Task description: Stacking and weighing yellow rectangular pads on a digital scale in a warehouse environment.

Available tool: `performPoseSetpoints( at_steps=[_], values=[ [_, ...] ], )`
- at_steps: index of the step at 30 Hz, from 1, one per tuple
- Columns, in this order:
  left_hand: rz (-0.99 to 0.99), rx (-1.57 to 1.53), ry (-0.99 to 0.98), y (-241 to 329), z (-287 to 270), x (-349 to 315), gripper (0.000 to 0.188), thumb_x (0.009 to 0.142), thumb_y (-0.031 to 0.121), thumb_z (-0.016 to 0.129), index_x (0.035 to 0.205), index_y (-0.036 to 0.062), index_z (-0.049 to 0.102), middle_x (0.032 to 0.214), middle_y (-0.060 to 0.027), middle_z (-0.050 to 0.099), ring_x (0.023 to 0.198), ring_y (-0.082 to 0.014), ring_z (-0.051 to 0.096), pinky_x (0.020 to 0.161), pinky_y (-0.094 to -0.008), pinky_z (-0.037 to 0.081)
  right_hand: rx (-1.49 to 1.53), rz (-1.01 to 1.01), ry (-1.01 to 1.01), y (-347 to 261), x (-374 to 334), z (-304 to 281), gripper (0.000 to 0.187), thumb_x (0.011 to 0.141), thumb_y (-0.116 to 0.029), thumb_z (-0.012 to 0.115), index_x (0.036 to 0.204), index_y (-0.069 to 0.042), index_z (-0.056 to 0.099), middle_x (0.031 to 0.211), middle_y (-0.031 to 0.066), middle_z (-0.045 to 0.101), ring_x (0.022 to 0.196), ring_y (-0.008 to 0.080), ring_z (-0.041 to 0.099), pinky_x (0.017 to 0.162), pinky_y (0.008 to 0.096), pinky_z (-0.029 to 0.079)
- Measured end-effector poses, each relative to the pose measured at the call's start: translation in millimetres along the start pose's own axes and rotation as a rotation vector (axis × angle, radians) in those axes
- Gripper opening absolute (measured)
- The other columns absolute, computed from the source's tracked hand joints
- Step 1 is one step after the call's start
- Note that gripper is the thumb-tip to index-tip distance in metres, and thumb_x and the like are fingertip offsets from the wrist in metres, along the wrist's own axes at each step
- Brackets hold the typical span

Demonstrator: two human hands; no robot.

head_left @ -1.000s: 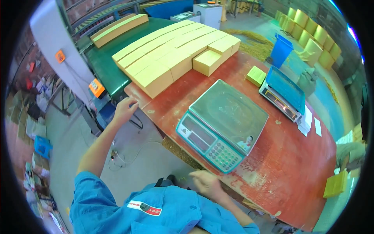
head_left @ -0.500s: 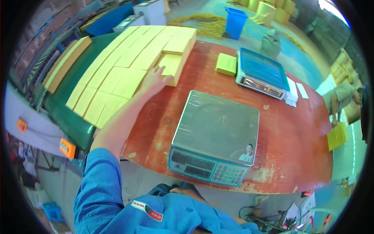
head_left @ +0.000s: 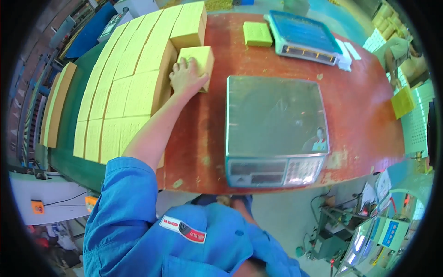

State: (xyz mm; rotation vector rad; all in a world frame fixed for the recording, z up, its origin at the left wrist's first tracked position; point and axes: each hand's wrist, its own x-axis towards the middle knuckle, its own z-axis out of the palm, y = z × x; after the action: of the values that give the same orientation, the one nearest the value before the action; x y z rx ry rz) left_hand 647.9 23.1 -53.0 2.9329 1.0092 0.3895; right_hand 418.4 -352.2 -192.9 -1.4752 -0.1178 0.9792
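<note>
My left hand (head_left: 187, 78) grips a block of yellow paper (head_left: 199, 54), fingers spread over its top and thumb near its right edge. The block sits on the red table, pulled apart from the large stack of yellow paper blocks (head_left: 134, 64) on the left. Below the table's near edge, a bit of skin shows that looks like my right hand (head_left: 224, 200); its fingers cannot be made out. Right of the left hand stands a grey-topped digital scale (head_left: 277, 117), its platter bare.
A second scale with a blue tray (head_left: 302, 30) stands at the far side, beside a small yellow block (head_left: 257, 34) and white paper slips (head_left: 347, 51). A green surface (head_left: 69, 106) runs under the stack. At right, another person (head_left: 397, 53) is by a yellow piece (head_left: 403, 102).
My left hand has taken hold of a yellow block at the stack's right edge and drawn it out onto the red table. My view has shifted and turned.
</note>
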Motion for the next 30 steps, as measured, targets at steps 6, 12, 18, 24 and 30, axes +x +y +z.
performPoseSetpoints(
  at_steps=[6, 12, 18, 24, 30],
  values=[
    [0.118, -0.019, 0.076, -16.0, -31.5, -106.8, 0.074, 0.075, 0.041, 0.064, 0.138, 0.0095, 0.042, 0.145, -0.0226, 0.037, 0.133, -0.0422, 0.034, 0.101, -0.0568, 0.035, -0.489, -0.030, -0.160, -29.7, -0.3, 19.8, 0.030, 0.087, -0.026, 0.062, 0.114, -0.011, 0.065, 0.104, 0.0108, 0.069, 0.092, 0.0267, 0.068, 0.081, 0.0376, 0.052],
    [0.178, -0.030, -0.027, -12.4, -75.4, -234.5, 0.077, 0.076, 0.038, 0.066, 0.140, 0.0042, 0.040, 0.146, -0.0251, 0.033, 0.132, -0.0449, 0.033, 0.103, -0.0566, 0.032, -0.241, -0.010, -0.170, -14.8, -1.5, 19.7, 0.042, 0.090, -0.025, 0.062, 0.125, -0.003, 0.058, 0.113, 0.0144, 0.067, 0.102, 0.0246, 0.065, 0.088, 0.0362, 0.051],
    [0.092, -0.321, -0.147, -31.6, -124.0, -345.8, 0.076, 0.076, 0.028, 0.071, 0.139, 0.0017, 0.039, 0.145, -0.0263, 0.034, 0.131, -0.0406, 0.036, 0.105, -0.0525, 0.032, 0.821, 0.335, -0.512, -37.4, 0.0, 2.0, 0.051, 0.094, -0.030, 0.059, 0.136, -0.003, 0.046, 0.136, 0.0125, 0.052, 0.125, 0.0248, 0.049, 0.106, 0.0397, 0.038],
    [-0.868, -1.513, -0.216, -73.7, -90.0, -410.6, 0.050, 0.091, 0.021, 0.060, 0.134, -0.0010, 0.046, 0.139, -0.0110, 0.049, 0.125, -0.0254, 0.049, 0.102, -0.0388, 0.042, 0.735, 0.309, -0.508, -71.2, -19.8, -0.5, 0.057, 0.094, -0.031, 0.059, 0.139, -0.002, 0.039, 0.134, 0.0127, 0.052, 0.122, 0.0255, 0.051, 0.106, 0.0403, 0.038],
    [-0.930, -1.893, -0.331, -63.1, -99.9, -459.1, 0.053, 0.098, 0.034, 0.045, 0.138, 0.0006, 0.042, 0.135, -0.0133, 0.054, 0.118, -0.0274, 0.057, 0.102, -0.0429, 0.044, 0.090, 0.202, -0.656, -96.6, -34.1, -11.7, 0.056, 0.094, -0.024, 0.059, 0.141, -0.001, 0.038, 0.123, 0.0115, 0.058, 0.105, 0.0194, 0.059, 0.087, 0.0363, 0.050]
  ],
)
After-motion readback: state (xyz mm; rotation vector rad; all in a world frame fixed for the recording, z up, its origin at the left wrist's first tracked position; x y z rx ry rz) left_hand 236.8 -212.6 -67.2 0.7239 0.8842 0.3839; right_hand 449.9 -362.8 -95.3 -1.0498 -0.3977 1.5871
